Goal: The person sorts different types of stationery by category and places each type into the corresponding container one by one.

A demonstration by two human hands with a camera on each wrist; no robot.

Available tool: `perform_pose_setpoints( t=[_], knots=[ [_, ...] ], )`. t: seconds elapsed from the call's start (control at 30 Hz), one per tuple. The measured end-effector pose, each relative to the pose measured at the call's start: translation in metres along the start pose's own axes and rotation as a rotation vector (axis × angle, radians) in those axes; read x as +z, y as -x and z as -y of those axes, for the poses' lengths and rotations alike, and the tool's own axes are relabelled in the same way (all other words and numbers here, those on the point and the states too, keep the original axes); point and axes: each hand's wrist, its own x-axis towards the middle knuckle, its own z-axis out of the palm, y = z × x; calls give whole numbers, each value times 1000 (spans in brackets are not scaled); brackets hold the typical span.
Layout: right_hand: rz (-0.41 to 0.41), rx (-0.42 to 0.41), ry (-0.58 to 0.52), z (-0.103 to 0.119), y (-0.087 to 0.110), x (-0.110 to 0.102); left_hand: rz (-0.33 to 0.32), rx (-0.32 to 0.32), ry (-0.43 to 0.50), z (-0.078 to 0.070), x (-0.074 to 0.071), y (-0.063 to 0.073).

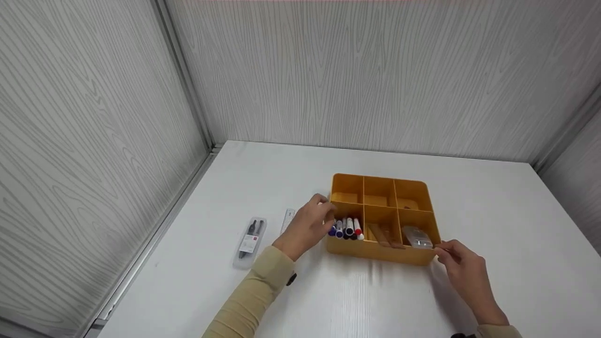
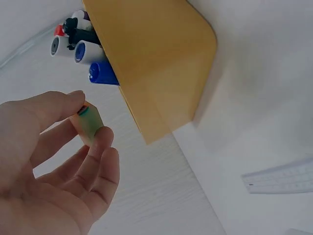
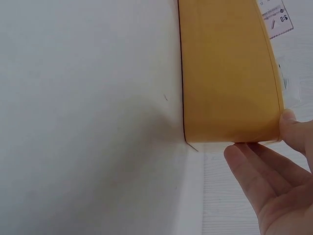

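Note:
A yellow organizer box (image 1: 375, 253) with several compartments stands on the white table. My left hand (image 1: 307, 227) is at its left side, over the compartment of markers (image 1: 349, 227). In the left wrist view, the thumb and fingers pinch a small green-and-orange block (image 2: 89, 121) just outside the box wall; its kind is unclear. My right hand (image 1: 465, 267) grips the box's front right corner, with the thumb on one face and the fingertips along the adjoining edge in the right wrist view. Brown flat pieces (image 1: 378, 234) and a clear plastic pack (image 1: 417, 237) lie in the front compartments.
Left of the box lies a clear case (image 1: 250, 242) with a dark compass-like tool inside. A transparent ruler (image 1: 288, 218) is partly hidden behind the left hand. Wood-grain panels (image 1: 357, 75) wall the table at the back and sides.

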Motion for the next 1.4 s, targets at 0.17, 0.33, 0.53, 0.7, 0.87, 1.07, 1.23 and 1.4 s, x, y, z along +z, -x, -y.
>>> perform_pose_setpoints(
  t=[0.17, 0.33, 0.53, 0.7, 0.87, 1.07, 1.23, 1.4],
  knots=[
    [3, 2, -11, 0, 0, 0, 35, 52, -26, -19, 2, -21],
    [6, 15, -21, 0, 0, 0, 113, 63, -68, -37, 6, -42],
    [27, 32, -14, -2, -1, 0, 227, 85, -213, -55, 14, -65],
    [36, 50, -17, -1, -1, -1, 270, 109, -245, -67, 25, -85],
    [28, 29, -40, -2, 0, -1, 307, 69, -305, -88, 41, -107],
    [-19, -23, -58, -3, 2, -2, 362, 50, -378, -120, 64, -125],
    [-19, -10, -53, 0, 3, -2, 380, 16, -384, -137, 80, -134],
    [-7, -5, -57, 5, 2, 2, 366, -31, -381, -139, 88, -140]
  ],
)
